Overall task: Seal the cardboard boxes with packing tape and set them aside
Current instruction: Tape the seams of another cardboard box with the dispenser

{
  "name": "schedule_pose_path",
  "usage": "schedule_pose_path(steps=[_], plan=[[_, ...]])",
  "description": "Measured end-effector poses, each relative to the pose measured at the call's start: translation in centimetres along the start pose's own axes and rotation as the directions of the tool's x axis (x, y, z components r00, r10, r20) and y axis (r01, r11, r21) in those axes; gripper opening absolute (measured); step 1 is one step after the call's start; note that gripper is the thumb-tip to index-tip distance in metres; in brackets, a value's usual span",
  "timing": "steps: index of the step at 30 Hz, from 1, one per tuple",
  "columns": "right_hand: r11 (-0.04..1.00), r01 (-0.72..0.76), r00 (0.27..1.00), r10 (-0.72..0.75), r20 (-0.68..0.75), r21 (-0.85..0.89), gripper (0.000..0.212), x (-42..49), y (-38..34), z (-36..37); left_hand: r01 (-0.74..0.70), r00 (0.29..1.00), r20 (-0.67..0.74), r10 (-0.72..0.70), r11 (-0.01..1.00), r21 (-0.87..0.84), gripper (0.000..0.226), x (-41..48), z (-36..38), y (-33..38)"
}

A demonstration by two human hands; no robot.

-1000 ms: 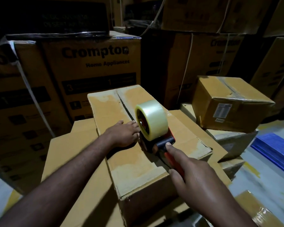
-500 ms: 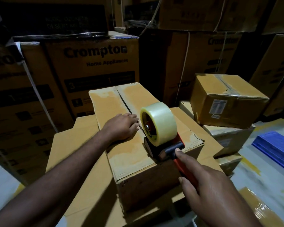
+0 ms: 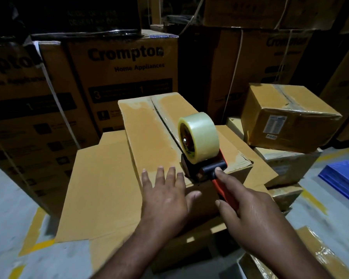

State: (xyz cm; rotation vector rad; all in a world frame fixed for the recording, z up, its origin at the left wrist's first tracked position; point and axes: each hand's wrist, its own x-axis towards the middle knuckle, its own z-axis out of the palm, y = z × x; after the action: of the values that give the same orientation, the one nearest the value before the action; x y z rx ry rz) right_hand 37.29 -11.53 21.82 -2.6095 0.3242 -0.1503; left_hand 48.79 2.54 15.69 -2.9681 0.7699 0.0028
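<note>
The left grip is out flat, palm down, fingers straight and fanned, just left of the tape dispenser. Its thumb pokes out sideways toward the dispenser's handle and stops short of it. Nothing in that one. The right grip sits on the near side of the dispenser, wrapped round its handle. The index finger lies straight along the top, up to the dispenser's black crossbar. The thumb presses the handle's left side, and the other fingers curl under, out of sight. Both forearms are bare. The left runs in from below and left of the dispenser, the right from below and right, wrists fairly straight.
</note>
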Motion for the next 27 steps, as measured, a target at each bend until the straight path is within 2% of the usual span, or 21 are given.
schedule_pose_path(steps=[2,6,9,12,19,27], plan=[[1.0,0.001,1.0,-0.001,-0.006,0.011,0.072,-0.1,0.0,0.2,0.009,1.0,-0.012,-0.01,1.0,-0.021,0.091,0.4,0.7,-0.2],[1.0,0.004,1.0,-0.004,0.002,-0.008,0.072,-0.5,-0.1,0.5,0.008,0.996,-0.09,-0.015,0.997,-0.076,0.07,0.5,1.8,-0.2],[0.999,0.006,1.0,-0.006,0.009,-0.035,0.072,-0.7,-0.2,0.4,0.015,0.988,-0.153,-0.031,0.994,-0.104,0.073,0.2,1.9,0.0],[0.999,-0.006,1.0,0.007,0.015,-0.049,0.073,-1.3,-0.4,-0.1,0.015,0.989,-0.146,-0.028,0.996,-0.089,0.065,0.4,1.4,-0.1],[0.998,-0.016,0.999,0.018,0.035,-0.056,0.072,-3.0,-0.7,-1.5,-0.022,0.993,-0.117,0.016,0.999,-0.049,0.061,0.4,1.4,0.1],[0.988,-0.036,0.993,0.053,0.106,-0.149,0.075,-5.4,-1.3,-3.4,-0.11,0.984,-0.151,0.098,0.991,-0.079,0.065,1.3,0.2,-1.4]])
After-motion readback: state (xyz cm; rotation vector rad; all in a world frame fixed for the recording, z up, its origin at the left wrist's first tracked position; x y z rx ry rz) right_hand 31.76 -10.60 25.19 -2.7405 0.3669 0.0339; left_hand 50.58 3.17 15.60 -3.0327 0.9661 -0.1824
